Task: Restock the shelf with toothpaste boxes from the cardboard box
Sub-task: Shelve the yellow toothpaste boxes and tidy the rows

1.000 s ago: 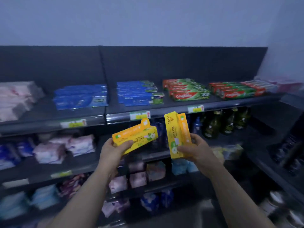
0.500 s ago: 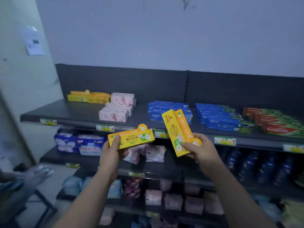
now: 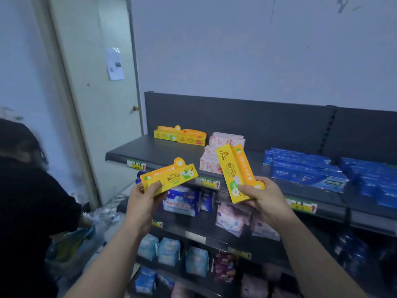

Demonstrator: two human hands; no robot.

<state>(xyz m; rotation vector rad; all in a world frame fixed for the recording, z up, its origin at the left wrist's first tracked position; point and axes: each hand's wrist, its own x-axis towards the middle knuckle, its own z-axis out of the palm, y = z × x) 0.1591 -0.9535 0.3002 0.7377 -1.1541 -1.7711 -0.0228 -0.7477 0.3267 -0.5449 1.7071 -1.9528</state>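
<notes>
Now view has swung left: yellow stock shows on top shelf; left hand fingers pinch left toothpaste box, right hand fingers right toothpaste box, both before that shelf; placement likely next

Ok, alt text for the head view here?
The left hand holds one yellow toothpaste box roughly level, the right hand a second box tilted upright, facing store shelves. Similar yellow boxes sit at the top shelf's left end, then pink packs and blue packs.

Two yellow toothpaste boxes, held, tilted
</notes>
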